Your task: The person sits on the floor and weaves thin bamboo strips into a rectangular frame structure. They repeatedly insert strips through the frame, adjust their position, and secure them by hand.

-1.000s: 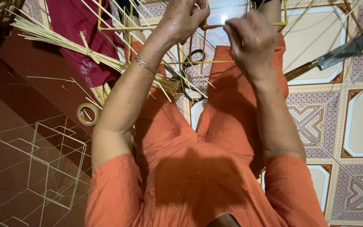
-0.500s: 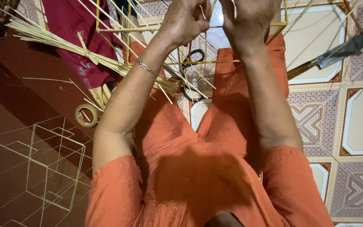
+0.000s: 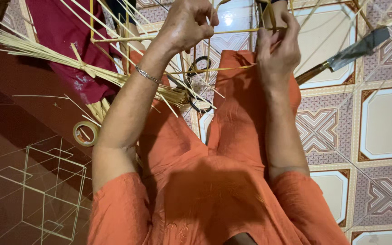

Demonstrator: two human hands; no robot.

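Hands work at a frame of thin bamboo sticks [image 3: 232,31], held up over the lap. Left hand [image 3: 188,23] is curled shut, its grip pinching a horizontal stick; right hand [image 3: 275,47] pinches an upright at a joint. Below the frame lie scissors [image 3: 198,84]; a stick bundle [image 3: 91,70], tape roll [image 3: 85,133] and finished frame [image 3: 53,190] sit left of it, a knife [image 3: 341,56] right. Joining seems under way; steadying the crossing looks needed.

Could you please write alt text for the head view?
Both hands, left hand and right hand, hold a thin stick frame above an orange-clad lap. A stick bundle, tape roll, scissors and knife lie on the tiled floor.
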